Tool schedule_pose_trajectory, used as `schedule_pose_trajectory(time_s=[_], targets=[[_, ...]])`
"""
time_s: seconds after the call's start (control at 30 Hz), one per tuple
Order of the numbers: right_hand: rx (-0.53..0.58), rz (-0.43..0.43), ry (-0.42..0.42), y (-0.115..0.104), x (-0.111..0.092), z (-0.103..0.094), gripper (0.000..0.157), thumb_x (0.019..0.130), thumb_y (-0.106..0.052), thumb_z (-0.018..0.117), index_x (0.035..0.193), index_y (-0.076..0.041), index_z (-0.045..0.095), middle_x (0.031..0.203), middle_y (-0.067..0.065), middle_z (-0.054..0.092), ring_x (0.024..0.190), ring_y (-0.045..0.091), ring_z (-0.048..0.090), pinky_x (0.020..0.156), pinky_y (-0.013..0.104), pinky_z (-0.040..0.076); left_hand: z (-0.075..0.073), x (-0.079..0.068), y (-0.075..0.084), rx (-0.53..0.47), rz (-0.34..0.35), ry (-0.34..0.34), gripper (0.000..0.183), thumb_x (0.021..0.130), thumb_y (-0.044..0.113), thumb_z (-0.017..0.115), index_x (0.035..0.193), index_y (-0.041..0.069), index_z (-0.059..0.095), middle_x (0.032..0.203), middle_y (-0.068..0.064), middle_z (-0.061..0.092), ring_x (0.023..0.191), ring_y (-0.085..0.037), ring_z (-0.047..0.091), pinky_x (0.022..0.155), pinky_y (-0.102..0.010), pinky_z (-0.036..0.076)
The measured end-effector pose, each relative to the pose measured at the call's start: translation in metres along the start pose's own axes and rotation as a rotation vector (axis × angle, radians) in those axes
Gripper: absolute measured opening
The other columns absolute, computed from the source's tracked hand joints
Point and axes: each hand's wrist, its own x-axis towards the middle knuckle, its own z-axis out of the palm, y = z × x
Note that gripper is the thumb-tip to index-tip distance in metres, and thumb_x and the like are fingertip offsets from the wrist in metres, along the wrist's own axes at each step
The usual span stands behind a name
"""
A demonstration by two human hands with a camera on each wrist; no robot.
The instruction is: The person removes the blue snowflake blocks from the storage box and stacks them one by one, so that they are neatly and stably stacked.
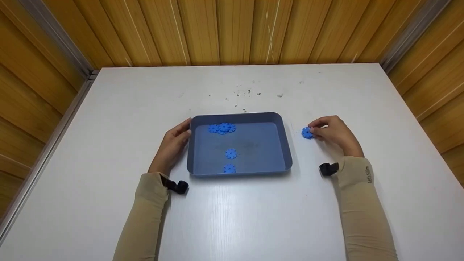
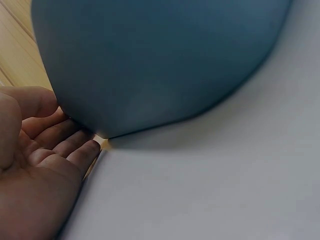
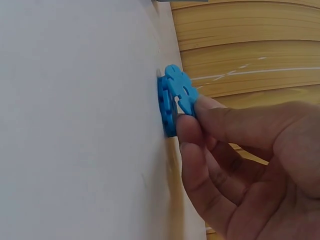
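Observation:
In the head view, a grey-blue rectangular tray (image 1: 253, 145) lies on the table with several blue notched discs inside. Several overlap in a small pile (image 1: 224, 127) near its back left, and a single disc (image 1: 231, 153) lies nearer the front, with another disc (image 1: 229, 168) by the front wall. My left hand (image 1: 172, 145) rests against the tray's left wall, fingers loosely extended. To the right of the tray, my right hand (image 1: 333, 134) pinches a blue notched disc (image 3: 181, 86) between thumb and fingers. Tilted, it overlaps more blue discs (image 3: 166, 107) on the table.
The white table (image 1: 253, 217) has small dark marks behind the tray. Wood-patterned panels (image 1: 232, 32) stand along the back and both sides. Each wrist carries a small black camera (image 1: 328, 169).

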Motion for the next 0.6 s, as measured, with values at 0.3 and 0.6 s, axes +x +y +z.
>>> schedule_pose_trajectory(time_s=[0.3,0.6], targets=[[-0.006,0.026,-0.007,0.0005,-0.0014,-0.0024,0.029,0.095,-0.017,0.059,0.118,0.001,0.064,0.112,0.02,0.06,0.081,0.013,0.06,0.07,0.016,0.051,0.0007,-0.0002,0.0019,0.007,-0.01,0.012,0.05,0.099,0.005,0.046,0.148,0.009,0.037,0.154,-0.005,0.036,0.144,-0.014,0.03,0.119,-0.031,0.025],[0.0,0.043,-0.008,0.0022,-0.0029,-0.0027,0.03,0.095,-0.018,0.059,0.119,0.0,0.064,0.112,0.018,0.06,0.083,0.015,0.059,0.07,0.016,0.05,0.0005,0.0004,0.0007,-0.009,-0.002,0.002,0.05,0.099,0.006,0.046,0.148,0.008,0.037,0.154,-0.006,0.036,0.144,-0.015,0.03,0.119,-0.031,0.025]])
